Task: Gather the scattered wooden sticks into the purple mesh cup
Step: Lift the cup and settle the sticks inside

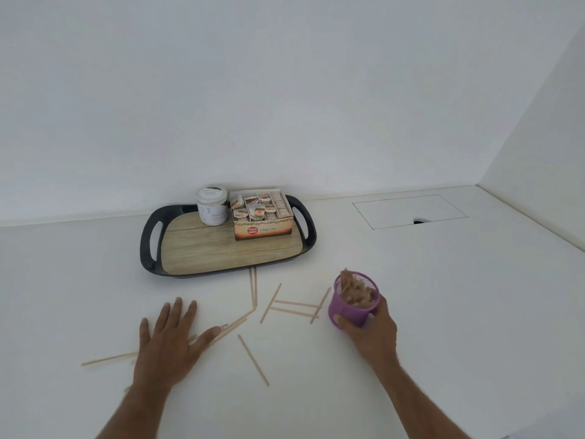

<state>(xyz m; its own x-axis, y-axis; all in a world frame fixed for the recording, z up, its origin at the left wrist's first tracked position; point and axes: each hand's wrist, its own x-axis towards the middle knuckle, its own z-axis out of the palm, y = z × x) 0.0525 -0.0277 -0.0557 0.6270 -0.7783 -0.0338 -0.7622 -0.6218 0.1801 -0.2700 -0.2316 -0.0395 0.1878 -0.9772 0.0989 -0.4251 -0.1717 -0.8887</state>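
Several thin wooden sticks point(253, 360) lie scattered on the white counter in front of the tray. My left hand point(171, 339) rests flat, fingers spread, on top of a few of them at the left; stick ends poke out from under it. My right hand point(370, 331) grips the purple mesh cup point(348, 308) from below and behind, holding it tilted with its mouth toward the camera. Blurred brownish contents show inside the cup. More sticks point(296, 307) lie crossed just left of the cup.
A black-rimmed tray point(148, 239) with a wood-look floor sits at the back, carrying a white jar point(212, 205) and an open tea-bag box point(262, 217). A rectangular hatch outline point(408, 210) marks the counter at the right. Walls close off the back and right.
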